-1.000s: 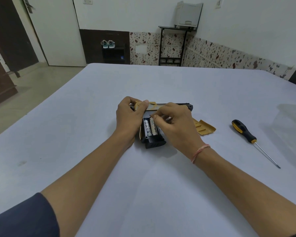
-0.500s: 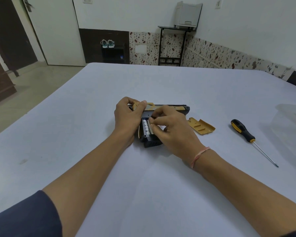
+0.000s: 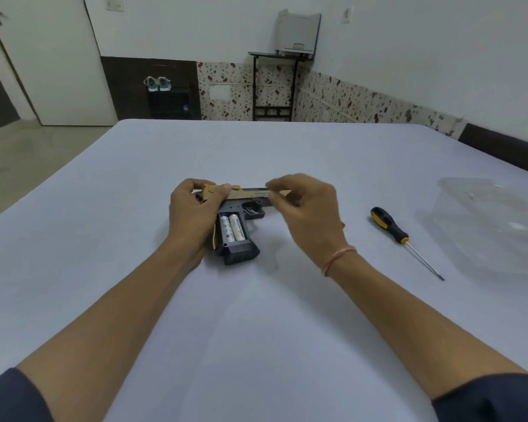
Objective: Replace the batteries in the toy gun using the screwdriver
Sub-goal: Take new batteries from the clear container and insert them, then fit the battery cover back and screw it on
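Observation:
A black and gold toy gun [image 3: 241, 205] lies on its side on the white table [image 3: 256, 330], its grip toward me. The open grip compartment shows two white batteries [image 3: 233, 228] side by side. My left hand [image 3: 192, 208] grips the gun's rear end, thumb on the gold slide. Blurred by motion, my right hand [image 3: 308, 208] hovers above the barrel with loosely curled fingers and holds nothing. The black and yellow screwdriver [image 3: 389, 223] lies on the table to the right, untouched. The gold battery cover is hidden behind my right hand.
A clear plastic container [image 3: 494, 223] sits at the table's right side beyond the screwdriver. Behind the table are a door, a pair of shoes on a dark shelf and a black stand with a grey box.
My right hand has lifted off the batteries and moved up and right over the barrel. Both batteries now show in the compartment. My left hand keeps its grip on the gun.

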